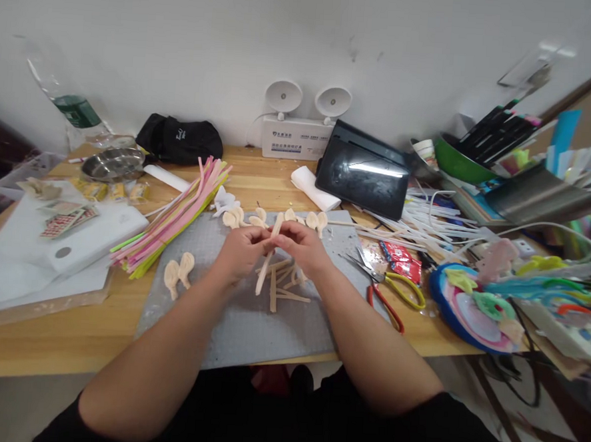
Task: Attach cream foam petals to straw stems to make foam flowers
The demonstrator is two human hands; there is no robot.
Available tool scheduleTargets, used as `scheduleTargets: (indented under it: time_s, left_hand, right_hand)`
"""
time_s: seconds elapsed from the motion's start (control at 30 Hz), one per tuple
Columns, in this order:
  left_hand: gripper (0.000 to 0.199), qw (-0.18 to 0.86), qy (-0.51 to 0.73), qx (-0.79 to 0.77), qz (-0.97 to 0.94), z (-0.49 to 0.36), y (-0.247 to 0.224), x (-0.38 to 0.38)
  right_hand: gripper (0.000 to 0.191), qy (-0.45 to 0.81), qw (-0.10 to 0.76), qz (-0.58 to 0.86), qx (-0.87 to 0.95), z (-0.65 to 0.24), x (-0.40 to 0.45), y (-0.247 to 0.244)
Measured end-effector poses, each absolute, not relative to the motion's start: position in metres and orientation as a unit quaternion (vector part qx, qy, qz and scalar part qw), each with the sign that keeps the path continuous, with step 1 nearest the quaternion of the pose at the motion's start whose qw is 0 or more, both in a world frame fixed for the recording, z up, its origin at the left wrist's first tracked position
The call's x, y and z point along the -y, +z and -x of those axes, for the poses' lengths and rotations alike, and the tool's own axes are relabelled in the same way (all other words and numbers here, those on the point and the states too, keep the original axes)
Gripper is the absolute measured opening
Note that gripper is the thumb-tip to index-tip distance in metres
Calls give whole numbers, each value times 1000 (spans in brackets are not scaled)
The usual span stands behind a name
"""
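Observation:
My left hand (244,250) and my right hand (304,247) meet over the grey cutting mat (288,344). Both pinch a cream pipe cleaner (264,276), which slants down toward me from between the fingertips. Below it, short cream pipe-cleaner pieces (291,295) lie loosely crossed on the mat. Two cream spoon-shaped pieces (178,272) rest to the left of my left hand. Several similar looped pieces (233,217) stand in a row beyond my hands, partly hidden by my fingers.
Pink and yellow pipe cleaners (175,217) lie in a bundle at left. Pliers with red handles (387,308) and scissors with yellow handles (406,288) sit right of the mat. Behind are a black tablet-like panel (363,175) and a white emergency light (290,139). A blue-rimmed dish (440,303) stands right.

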State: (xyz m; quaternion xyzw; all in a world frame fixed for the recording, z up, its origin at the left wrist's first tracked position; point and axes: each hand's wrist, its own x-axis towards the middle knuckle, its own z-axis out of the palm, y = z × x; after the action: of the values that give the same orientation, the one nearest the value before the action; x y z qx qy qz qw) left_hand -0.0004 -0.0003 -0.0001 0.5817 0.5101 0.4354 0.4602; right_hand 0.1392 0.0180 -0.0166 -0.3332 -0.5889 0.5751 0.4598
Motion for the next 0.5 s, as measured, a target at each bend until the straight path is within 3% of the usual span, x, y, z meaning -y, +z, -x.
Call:
scheduleTargets:
  time_s: [0.17, 0.3, 0.4, 0.5]
  left_hand:
    - [21, 507, 389, -498, -586, -5, 1, 3]
    - [20, 551, 422, -493, -524, -6, 1, 4]
    - [20, 520, 504, -491, -485, -3, 0, 0]
    - [18, 513, 561, -476, -443, 2, -3, -5]
  right_hand:
    - [20, 518, 510, 368, 580, -142, -22, -20]
    - [22, 465, 501, 412, 603, -150, -26, -20]
    - [17, 397, 415, 400, 715, -156, -29, -17]
    - [8, 270, 248, 343, 865, -159, -29, -16]
